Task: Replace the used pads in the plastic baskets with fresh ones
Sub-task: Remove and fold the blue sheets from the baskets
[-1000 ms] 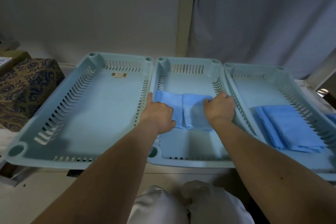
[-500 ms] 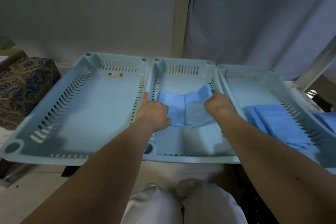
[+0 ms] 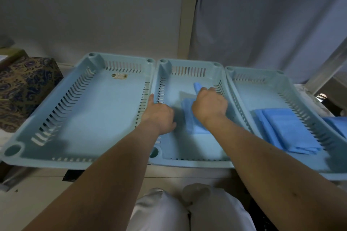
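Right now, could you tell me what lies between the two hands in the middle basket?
In the head view, the blue pad lies between the left hand and right hand.

**What sits around my work**

At the left edge of the table a box covered in dark patterned fabric (image 3: 24,88) stands, and a second, plainer box (image 3: 11,55) shows behind it. A grey wall (image 3: 93,11) rises ahead of me, with a pale upright post (image 3: 185,15) beside a hanging grey curtain (image 3: 262,20). My lap in white trousers (image 3: 187,212) shows at the table's near edge.
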Tool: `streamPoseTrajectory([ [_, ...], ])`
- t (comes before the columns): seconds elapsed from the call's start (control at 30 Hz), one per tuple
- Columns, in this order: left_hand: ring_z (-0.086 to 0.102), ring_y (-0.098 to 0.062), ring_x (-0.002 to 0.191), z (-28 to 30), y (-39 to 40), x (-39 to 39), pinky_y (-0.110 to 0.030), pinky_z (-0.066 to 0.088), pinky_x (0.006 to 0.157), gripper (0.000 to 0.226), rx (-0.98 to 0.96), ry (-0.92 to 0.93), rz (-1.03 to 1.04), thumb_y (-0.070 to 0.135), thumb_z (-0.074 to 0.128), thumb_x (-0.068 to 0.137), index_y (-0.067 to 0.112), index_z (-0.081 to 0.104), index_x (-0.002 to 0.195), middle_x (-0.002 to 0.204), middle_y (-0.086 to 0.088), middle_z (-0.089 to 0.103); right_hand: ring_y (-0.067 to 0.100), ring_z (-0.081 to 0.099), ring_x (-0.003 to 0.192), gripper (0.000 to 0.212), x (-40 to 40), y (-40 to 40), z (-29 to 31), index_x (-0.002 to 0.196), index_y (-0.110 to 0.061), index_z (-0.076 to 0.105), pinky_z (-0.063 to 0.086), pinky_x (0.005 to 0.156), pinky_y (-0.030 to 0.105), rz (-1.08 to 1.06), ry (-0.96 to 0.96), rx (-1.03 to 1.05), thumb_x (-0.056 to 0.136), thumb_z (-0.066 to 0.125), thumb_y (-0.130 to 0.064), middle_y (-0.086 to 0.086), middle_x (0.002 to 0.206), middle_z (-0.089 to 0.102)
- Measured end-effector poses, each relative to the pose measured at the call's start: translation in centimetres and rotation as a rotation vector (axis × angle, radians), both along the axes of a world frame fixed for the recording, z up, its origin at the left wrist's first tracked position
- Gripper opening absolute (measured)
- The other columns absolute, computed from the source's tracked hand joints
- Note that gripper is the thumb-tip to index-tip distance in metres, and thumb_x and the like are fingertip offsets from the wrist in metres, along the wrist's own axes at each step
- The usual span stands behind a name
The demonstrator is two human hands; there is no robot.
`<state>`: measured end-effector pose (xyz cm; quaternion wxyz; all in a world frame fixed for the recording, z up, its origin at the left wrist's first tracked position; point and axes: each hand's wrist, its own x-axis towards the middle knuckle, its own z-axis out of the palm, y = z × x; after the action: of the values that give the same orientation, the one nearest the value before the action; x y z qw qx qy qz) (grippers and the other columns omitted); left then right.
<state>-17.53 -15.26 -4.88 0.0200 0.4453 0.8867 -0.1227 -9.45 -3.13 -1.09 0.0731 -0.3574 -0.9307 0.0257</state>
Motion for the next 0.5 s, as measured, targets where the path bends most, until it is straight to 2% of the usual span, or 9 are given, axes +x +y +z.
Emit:
streamPoseTrajectory([
  [0.2, 0.059, -0.020, 0.091, 0.2, 0.0, 0.2, -0.055, 0.000, 0.116, 0.024, 0.014, -0.023, 0.015, 0.041, 0.039, 0.090, 0.024, 0.055, 0.083, 0.085, 0.002, 0.062, 0.026, 0.055, 0.112, 0.039, -1.2, -2.4, -3.0, 0.127, -0.013, 0.050, 0.041, 0.081, 0.031, 0.107, -0.150, -0.083, 0.090, 0.050, -0.027, 0.009, 0.128, 0.046],
  [0.3, 0.059, -0.020, 0.089, 0.2, 0.0, 0.2, -0.056, 0.001, 0.115, 0.020, 0.039, -0.044, 0.021, 0.034, 0.038, 0.090, 0.026, 0.052, 0.080, 0.075, 0.005, 0.055, 0.028, 0.052, 0.113, 0.045, -0.9, -2.5, -4.5, 0.123, -0.014, 0.056, 0.040, 0.086, 0.035, 0.136, -0.190, -0.134, 0.094, 0.038, -0.043, 0.009, 0.126, 0.046],
  [0.37, 0.059, -0.020, 0.091, 0.3, 0.0, 0.2, -0.056, 0.002, 0.115, 0.016, 0.045, -0.048, 0.007, 0.032, 0.039, 0.088, 0.024, 0.053, 0.087, 0.078, 0.004, 0.056, 0.029, 0.048, 0.114, 0.051, -0.6, -2.3, -4.8, 0.121, -0.014, 0.059, 0.039, 0.089, 0.039, 0.129, -0.115, -0.123, 0.097, 0.026, -0.045, 0.010, 0.125, 0.049],
  [0.43, 0.057, -0.022, 0.104, 0.1, 0.0, 0.2, -0.056, 0.002, 0.115, 0.031, 0.061, -0.033, -0.014, 0.033, 0.038, 0.089, 0.020, 0.054, 0.112, 0.100, 0.000, 0.061, 0.029, 0.038, 0.125, 0.051, -0.5, -1.6, -5.0, 0.130, -0.018, 0.053, 0.034, 0.097, 0.043, 0.143, -0.028, -0.033, 0.100, 0.020, -0.042, 0.009, 0.136, 0.045],
  [0.5, 0.043, -0.023, 0.129, -0.2, 0.1, 0.1, -0.058, 0.000, 0.115, 0.050, 0.071, -0.017, -0.050, 0.034, 0.035, 0.092, 0.022, 0.036, 0.141, 0.138, -0.002, 0.048, 0.027, 0.012, 0.144, 0.053, -0.5, -0.7, -5.4, 0.148, -0.027, 0.026, 0.018, 0.111, 0.050, 0.197, -0.091, -0.037, 0.101, 0.012, -0.046, 0.004, 0.157, 0.017],
])
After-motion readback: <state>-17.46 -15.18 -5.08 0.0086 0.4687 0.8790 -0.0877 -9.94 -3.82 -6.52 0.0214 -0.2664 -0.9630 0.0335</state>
